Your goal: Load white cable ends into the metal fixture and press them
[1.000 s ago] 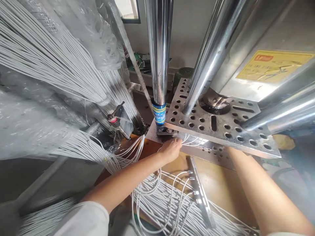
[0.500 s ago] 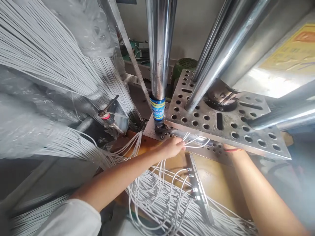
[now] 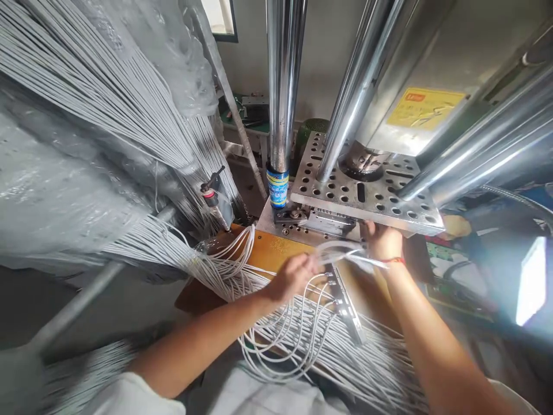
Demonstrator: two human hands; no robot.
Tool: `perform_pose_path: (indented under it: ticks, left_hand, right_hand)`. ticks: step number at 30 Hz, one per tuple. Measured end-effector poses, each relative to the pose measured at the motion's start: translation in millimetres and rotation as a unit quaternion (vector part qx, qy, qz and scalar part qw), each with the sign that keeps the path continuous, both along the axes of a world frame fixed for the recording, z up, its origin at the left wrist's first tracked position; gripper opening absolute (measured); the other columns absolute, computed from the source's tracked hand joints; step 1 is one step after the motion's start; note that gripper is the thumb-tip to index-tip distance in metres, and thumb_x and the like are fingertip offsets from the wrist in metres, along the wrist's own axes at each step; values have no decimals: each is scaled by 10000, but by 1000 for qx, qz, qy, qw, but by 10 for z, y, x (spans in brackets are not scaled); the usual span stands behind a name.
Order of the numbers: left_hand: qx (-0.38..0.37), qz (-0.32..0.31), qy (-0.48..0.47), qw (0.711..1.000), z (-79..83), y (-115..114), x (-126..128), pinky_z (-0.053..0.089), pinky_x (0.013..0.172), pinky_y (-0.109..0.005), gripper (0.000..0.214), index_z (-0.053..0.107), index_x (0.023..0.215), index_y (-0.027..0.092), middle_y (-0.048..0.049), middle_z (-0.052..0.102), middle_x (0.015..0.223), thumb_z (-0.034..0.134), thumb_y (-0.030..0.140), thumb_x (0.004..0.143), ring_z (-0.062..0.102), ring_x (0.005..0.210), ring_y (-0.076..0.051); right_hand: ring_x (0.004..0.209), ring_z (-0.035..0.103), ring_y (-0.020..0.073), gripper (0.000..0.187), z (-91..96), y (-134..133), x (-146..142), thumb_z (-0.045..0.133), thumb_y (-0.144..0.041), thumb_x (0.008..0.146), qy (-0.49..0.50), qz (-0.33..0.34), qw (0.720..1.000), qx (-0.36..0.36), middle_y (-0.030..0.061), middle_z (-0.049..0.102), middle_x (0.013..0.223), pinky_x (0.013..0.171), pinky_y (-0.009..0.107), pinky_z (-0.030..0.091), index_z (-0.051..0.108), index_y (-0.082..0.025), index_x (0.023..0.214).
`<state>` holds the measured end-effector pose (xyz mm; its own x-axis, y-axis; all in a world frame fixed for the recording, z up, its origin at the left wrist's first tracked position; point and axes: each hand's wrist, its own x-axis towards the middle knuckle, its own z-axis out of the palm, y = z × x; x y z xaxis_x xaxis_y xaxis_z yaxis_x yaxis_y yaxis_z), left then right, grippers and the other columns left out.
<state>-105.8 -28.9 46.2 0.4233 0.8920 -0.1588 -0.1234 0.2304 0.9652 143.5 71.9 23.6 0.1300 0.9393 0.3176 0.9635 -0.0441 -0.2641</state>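
Note:
My left hand (image 3: 295, 276) is closed around the ends of several white cables (image 3: 339, 248), which are smeared by motion. These cables reach across toward my right wrist. My right hand (image 3: 384, 242), with a red string at the wrist, is at the front edge of the perforated metal press plate (image 3: 393, 214). Its fingertips are partly hidden there, so whether it grips anything is unclear. Just below my left hand lies a narrow metal bar mould (image 3: 345, 311) with several white cable ends set along its side. A metal mould block (image 3: 330, 222) sits beneath the press plate.
Thick bundles of white cable (image 3: 173, 253) run in from the left and spread over the brown table (image 3: 272, 248). Upright steel columns (image 3: 283, 86) stand around the press. A blue-labelled sleeve (image 3: 277, 189) wraps one column's base. A black-handled tool (image 3: 211, 193) stands left.
My left hand has drawn the cables down and toward me, away from under the press plate. My right hand has come partly out from beneath the plate. The view has shifted.

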Motion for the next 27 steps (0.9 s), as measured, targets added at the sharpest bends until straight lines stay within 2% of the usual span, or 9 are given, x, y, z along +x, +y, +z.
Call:
perform_pose_path:
  ticks: [4,8,12,15,17,19,21,24,27]
  left_hand:
    - [-182,157,-246,939,-121,-28,-472,129,347,-138,170,379,695,167,90,207,494,403,275,825,162,347,-21]
    - [-312,202,-308,876,-167,120,-718,160,335,-121,175,387,685,155,87,233,486,387,249,832,220,334,-17]
    - [-217,264,-266,901,89,669,-885,259,359,-137,130,453,726,133,67,308,497,409,219,813,308,360,-28]
    - [-131,424,-77,893,180,1050,-978,429,571,-207,95,457,755,144,-9,475,643,411,215,800,518,608,-98]
    - [-48,463,54,883,105,1087,-939,432,722,-248,85,483,819,156,-40,529,784,492,208,752,536,811,-143]
    - [93,383,163,905,-43,952,-819,395,825,-260,183,512,884,175,-45,548,896,549,196,707,505,938,-160]
    - [246,153,273,917,-204,746,-680,381,849,-267,159,542,885,184,-46,566,909,518,217,731,513,933,-160]
    - [331,-114,418,838,-375,522,-567,399,767,-275,158,569,806,179,-54,582,825,418,226,794,545,799,-161]
    - [339,-139,525,768,-439,480,-595,385,711,-272,205,564,792,179,-59,577,807,367,223,824,541,762,-166]
  right_hand:
    - [554,533,175,448,31,-544,185,325,-503,823,58,-13,997,-52,87,580,600,525,268,359,568,-153,684]
    - [649,575,183,397,-126,-1026,357,353,-471,816,74,5,994,-83,85,632,737,590,269,403,589,-158,752]
    - [725,576,206,408,-199,-1183,384,363,-484,801,55,21,994,-93,95,630,796,650,298,416,603,-154,782]
    - [857,551,230,440,-92,-1322,203,408,-530,760,5,55,995,-78,114,594,956,734,328,409,597,-157,898]
    - [734,562,196,427,-4,-1495,13,428,-541,745,17,90,983,-160,79,607,833,641,298,420,572,-175,912]
    - [521,512,162,349,49,-1676,-154,400,-534,761,54,115,948,-291,22,569,609,491,271,373,540,-214,738]
    - [497,494,170,340,61,-1779,-228,359,-519,783,107,112,935,-318,13,540,558,491,286,367,483,-234,646]
    - [577,515,177,324,56,-1665,-133,362,-506,783,244,76,932,-257,18,548,613,542,289,401,502,-230,685]
    - [511,463,138,317,69,-1246,62,436,-494,748,385,45,901,-195,1,487,555,470,253,379,514,-194,683]
